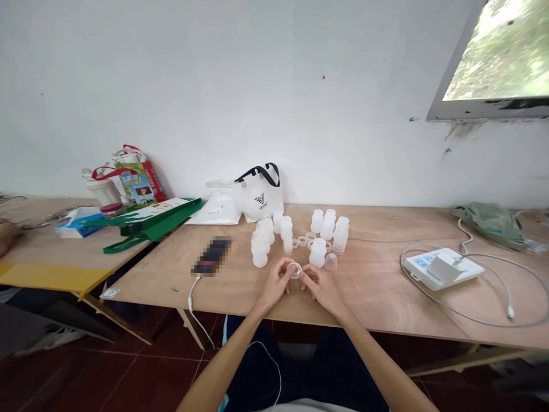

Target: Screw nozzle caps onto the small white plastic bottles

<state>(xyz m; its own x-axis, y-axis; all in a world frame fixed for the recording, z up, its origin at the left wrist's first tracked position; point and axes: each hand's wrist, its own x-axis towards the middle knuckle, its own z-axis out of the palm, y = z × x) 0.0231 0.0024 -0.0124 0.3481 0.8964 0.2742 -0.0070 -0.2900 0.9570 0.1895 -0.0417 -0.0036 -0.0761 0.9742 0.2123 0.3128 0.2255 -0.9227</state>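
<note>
Between my two hands is a clear round plastic ring [294,270], tilted so that its opening faces me. My left hand [278,280] pinches its left edge with thumb and fingers. On the opposite edge, my right hand [321,286] has its fingertips closed on the ring. Just beyond my hands stand several frosted white plastic bottles [259,252] in a left cluster, with more bottles [328,224] to the right. Clear rings [302,241] lie flat between the two clusters. A clear dome-shaped cap [330,262] sits beside the nearest right-hand bottle [318,253].
A phone [212,256] on a cable lies to the left. Behind the bottles are a white tote bag [260,197] and a white plastic packet [218,206]. A power strip [444,268] with looped cable and a green cloth [489,223] lie right. The table's front edge [364,328] is close.
</note>
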